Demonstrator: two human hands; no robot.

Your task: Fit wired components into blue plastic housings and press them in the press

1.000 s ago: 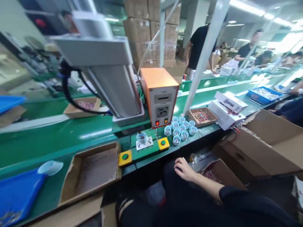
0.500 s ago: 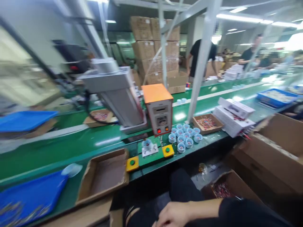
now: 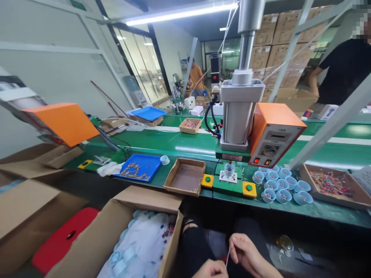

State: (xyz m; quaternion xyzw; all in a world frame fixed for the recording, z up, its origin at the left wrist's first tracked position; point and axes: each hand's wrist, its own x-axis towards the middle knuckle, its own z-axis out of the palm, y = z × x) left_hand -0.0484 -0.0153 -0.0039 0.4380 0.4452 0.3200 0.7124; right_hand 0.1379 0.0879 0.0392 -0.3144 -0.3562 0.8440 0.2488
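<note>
We have both bare hands low over the lap, on the near side of the green bench (image 3: 327, 211), with a thin, flexible white strand (image 3: 227, 258) running between them. The right hand (image 3: 246, 251) has its grip closed on the upper end, between thumb and fingers; the left hand (image 3: 211, 268), partly cut off by the lower edge of the view, appears closed round the lower end. We judge the step in hand to be fine fingering of the strand, and any move from here calls for a light, steady pinch so that neither end slips. Neither hand touches the bench, where a round pale-blue plastic cup (image 3: 229, 170) sits under the silver cylindrical press (image 3: 235, 125), between two square yellow button boxes with green buttons (image 3: 249, 190). To the right, more round pale-blue cups (image 3: 283, 196) stand clustered beside a shallow brown cardboard tray of coloured wire-like parts (image 3: 359, 200). Near left, an open brown cardboard carton (image 3: 111, 221) holds pale cups and cloudy plastic wrapping; we cannot tell the strand's material.
</note>
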